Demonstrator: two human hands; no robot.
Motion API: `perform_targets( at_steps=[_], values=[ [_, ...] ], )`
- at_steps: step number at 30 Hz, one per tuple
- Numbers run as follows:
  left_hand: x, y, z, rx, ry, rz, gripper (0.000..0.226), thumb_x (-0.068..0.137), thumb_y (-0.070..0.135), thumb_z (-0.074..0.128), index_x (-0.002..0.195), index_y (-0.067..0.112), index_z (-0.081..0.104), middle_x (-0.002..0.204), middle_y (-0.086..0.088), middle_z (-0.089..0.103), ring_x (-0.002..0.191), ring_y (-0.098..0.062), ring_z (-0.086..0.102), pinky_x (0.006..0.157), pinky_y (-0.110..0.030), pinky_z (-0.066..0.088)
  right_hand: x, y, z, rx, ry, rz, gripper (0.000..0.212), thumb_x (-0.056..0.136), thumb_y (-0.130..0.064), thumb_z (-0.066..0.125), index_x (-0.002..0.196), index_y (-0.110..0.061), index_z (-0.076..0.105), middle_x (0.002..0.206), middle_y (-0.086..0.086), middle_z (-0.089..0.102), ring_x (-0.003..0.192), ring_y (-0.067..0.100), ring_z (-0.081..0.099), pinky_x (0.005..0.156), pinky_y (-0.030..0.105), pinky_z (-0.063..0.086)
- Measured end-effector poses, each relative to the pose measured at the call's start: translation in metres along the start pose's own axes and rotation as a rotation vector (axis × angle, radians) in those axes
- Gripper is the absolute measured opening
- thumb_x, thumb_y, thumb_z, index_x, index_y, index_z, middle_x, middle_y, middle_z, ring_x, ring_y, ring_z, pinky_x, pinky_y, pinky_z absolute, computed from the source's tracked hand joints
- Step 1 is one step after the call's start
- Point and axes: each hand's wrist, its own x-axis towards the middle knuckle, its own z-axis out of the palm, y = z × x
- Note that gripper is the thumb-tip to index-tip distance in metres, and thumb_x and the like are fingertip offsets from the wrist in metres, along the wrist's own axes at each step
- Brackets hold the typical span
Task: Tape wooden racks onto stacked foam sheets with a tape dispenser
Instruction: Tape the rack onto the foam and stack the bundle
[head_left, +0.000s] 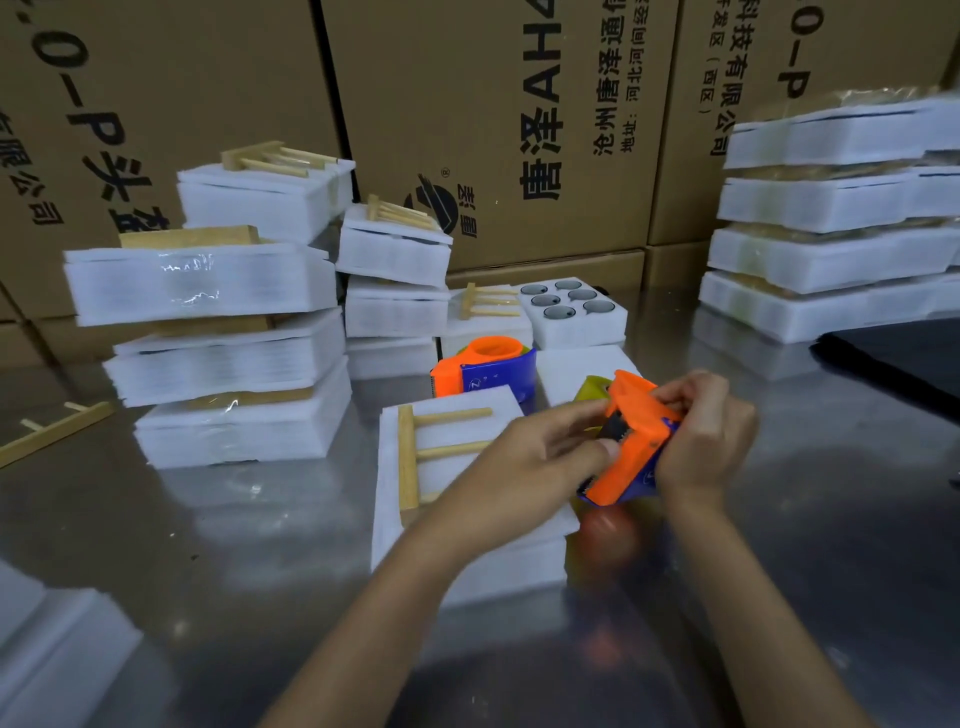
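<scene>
Steel table (218, 530) carrying foam stacks: taped pile (228, 358) sitting at 10 o'clock, another (831, 223) at 2, working stack (467, 499) centre; spare tape dispenser (485, 371) lying at 12, loose wooden rack (52, 431) at 9.

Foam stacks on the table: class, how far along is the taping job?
Done: the left pile shows glossy tape over its foam, rack on top. In hand: both hands, left and right, grip the orange tape dispenser beside the front stack, whose wooden rack shows no tape. Left: that stack, and a loose rack at far left.
</scene>
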Motion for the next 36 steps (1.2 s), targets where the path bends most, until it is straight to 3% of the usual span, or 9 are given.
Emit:
perform_targets(
  at_steps=[5,9,12,16,20,25,29,33,36],
  values=[
    [0.002,-0.003,0.004,-0.042,0.133,0.030,0.032,0.097,0.012,0.058,0.126,0.022,0.065,0.100,0.019,0.071,0.094,0.009,0.066,0.074,-0.005,0.049,0.000,0.002,0.000,0.060,0.006,-0.020,0.047,0.080,-0.038,0.036,0.051,-0.010,0.059,0.053,0.011,0.056,0.053,0.020,0.052,0.050,0.035,0.035],
    [0.005,-0.008,-0.001,-0.170,0.240,-0.018,0.023,0.093,0.010,0.063,0.113,0.018,0.072,0.104,0.006,0.075,0.098,-0.006,0.070,0.084,-0.020,0.056,-0.001,0.001,0.004,0.109,-0.027,-0.012,0.049,0.080,-0.039,0.037,0.052,-0.006,0.060,0.055,0.017,0.056,0.053,0.026,0.052,0.051,0.033,0.036],
    [0.006,-0.011,-0.004,-0.292,0.291,-0.066,0.021,0.094,0.005,0.060,0.109,0.013,0.071,0.104,-0.002,0.076,0.101,-0.021,0.071,0.091,-0.034,0.057,-0.004,-0.003,0.005,0.175,-0.048,-0.007,0.049,0.079,-0.038,0.038,0.051,-0.005,0.060,0.053,0.016,0.056,0.051,0.017,0.050,0.054,0.018,0.039],
    [0.009,-0.012,-0.006,-0.364,0.310,-0.077,0.018,0.096,0.007,0.055,0.106,0.011,0.071,0.101,-0.003,0.077,0.097,-0.021,0.073,0.088,-0.035,0.058,-0.007,-0.007,0.006,0.210,-0.075,-0.042,0.048,0.081,-0.036,0.036,0.050,-0.009,0.060,0.048,0.003,0.055,0.048,0.005,0.048,0.077,0.003,0.040],
    [0.009,-0.011,0.000,-0.320,0.428,-0.037,0.008,0.088,0.012,0.072,0.095,0.010,0.074,0.091,-0.005,0.076,0.086,-0.021,0.074,0.077,-0.030,0.060,-0.007,-0.008,0.005,0.186,-0.086,-0.026,0.052,0.083,-0.036,0.036,0.055,-0.002,0.064,0.053,0.014,0.057,0.053,0.011,0.052,0.079,0.023,0.046],
    [0.011,-0.001,0.006,-0.199,0.556,0.126,0.006,0.087,0.006,0.071,0.085,0.011,0.075,0.076,-0.002,0.074,0.068,-0.010,0.070,0.064,-0.020,0.057,-0.001,-0.008,0.007,0.192,-0.101,-0.078,0.051,0.081,-0.035,0.036,0.054,-0.001,0.062,0.054,0.017,0.056,0.051,0.012,0.049,0.063,0.007,0.041],
    [0.017,0.012,0.011,-0.083,0.586,0.186,0.017,0.087,0.005,0.070,0.078,0.019,0.073,0.070,0.008,0.072,0.064,-0.006,0.066,0.066,-0.019,0.055,0.006,-0.007,0.010,0.148,-0.067,-0.026,0.052,0.081,-0.040,0.034,0.050,-0.007,0.060,0.049,0.015,0.056,0.049,0.024,0.050,0.068,0.033,0.049],
    [0.025,0.017,0.011,-0.124,0.664,0.159,0.017,0.086,0.005,0.071,0.078,0.020,0.074,0.074,0.002,0.073,0.068,-0.014,0.070,0.071,-0.033,0.060,0.014,-0.002,0.003,0.004,-0.084,-0.072,0.055,0.084,-0.046,0.034,0.050,-0.011,0.059,0.047,0.004,0.056,0.050,0.022,0.054,0.053,0.035,0.039],
    [0.029,0.018,0.006,-0.121,0.694,0.165,0.012,0.086,0.004,0.070,0.082,0.015,0.074,0.074,0.001,0.073,0.063,-0.010,0.069,0.062,-0.027,0.059,0.014,-0.003,0.002,-0.198,-0.150,-0.089,0.065,0.084,-0.051,0.032,0.050,-0.001,0.055,0.046,0.012,0.053,0.050,0.027,0.052,0.051,0.038,0.040]
  ],
)
